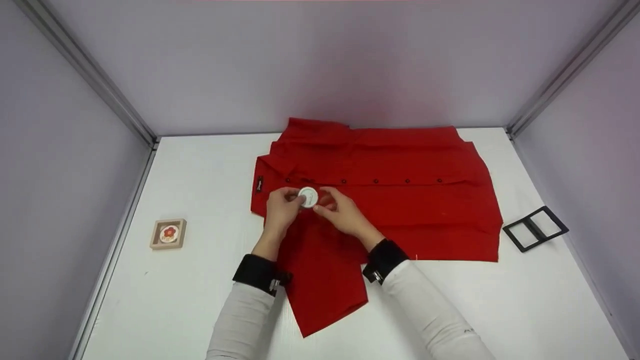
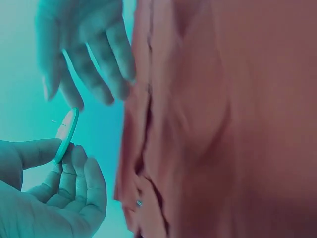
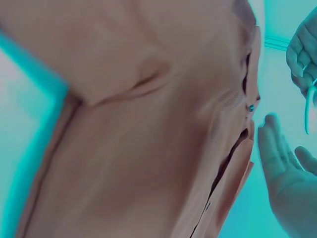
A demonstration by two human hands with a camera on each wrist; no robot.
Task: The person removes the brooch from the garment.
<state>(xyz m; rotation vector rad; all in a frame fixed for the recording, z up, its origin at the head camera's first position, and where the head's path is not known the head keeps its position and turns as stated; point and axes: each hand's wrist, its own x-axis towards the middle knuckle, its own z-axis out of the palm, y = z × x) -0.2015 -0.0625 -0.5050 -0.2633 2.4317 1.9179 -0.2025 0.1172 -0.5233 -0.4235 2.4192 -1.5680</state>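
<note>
A small white round disc (image 1: 308,197) is pinched between the thumb and fingers of my left hand (image 1: 283,209), above the upper part of a red buttoned shirt (image 1: 425,215). Seen edge-on in the left wrist view, the disc (image 2: 67,135) is thin, with a fine line across its face. My right hand (image 1: 345,212) hovers just right of the disc, fingers loosely bent and nothing in them. Its fingers (image 2: 94,74) hang apart, close above the disc. The shirt lies spread with its collar to the left and one sleeve (image 1: 325,280) pointing toward me.
On the left of the white table (image 1: 210,300) sits a small wooden square box (image 1: 155,240) holding a round piece with a red flower (image 1: 170,233). To the right lies a black rectangular frame with a crossbar (image 1: 536,229). Grey walls (image 1: 320,65) enclose the back and sides.
</note>
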